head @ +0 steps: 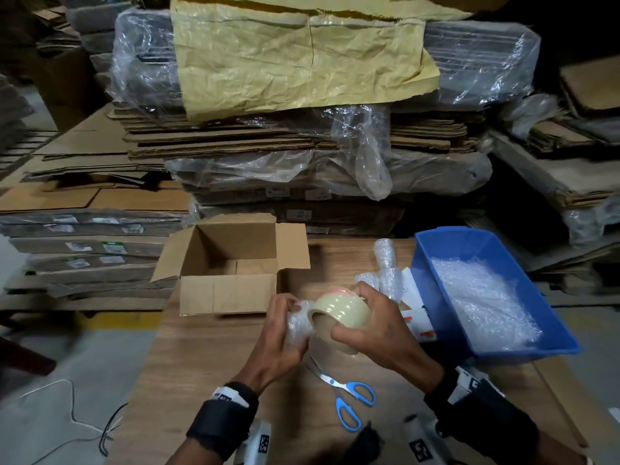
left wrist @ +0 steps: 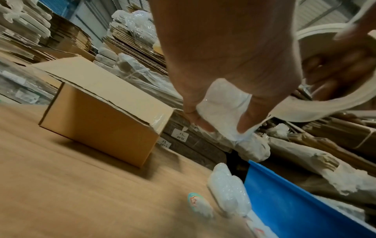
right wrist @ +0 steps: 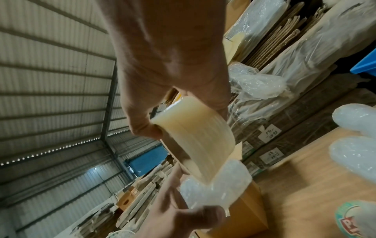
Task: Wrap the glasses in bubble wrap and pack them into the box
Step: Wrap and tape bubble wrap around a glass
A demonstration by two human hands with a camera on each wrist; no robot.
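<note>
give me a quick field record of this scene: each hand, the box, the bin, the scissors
left hand: grips a bubble-wrapped bundle
right hand: holds a tape roll against the bundle
box: open, nothing visible inside
blue bin: holds bubble wrap
scissors: lying on the table, untouched
second wrapped bundle: on the table beside the bin

Stacks of flattened cardboard (head: pixel 214 146) (some under clear plastic) crowd a dim warehouse with corrugated metal walls (right wrist: pixel 50 80).

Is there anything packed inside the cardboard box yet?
No: in the head view the open cardboard box shows only its bare floor, while the left hand holds the wrapped bundle.
</note>
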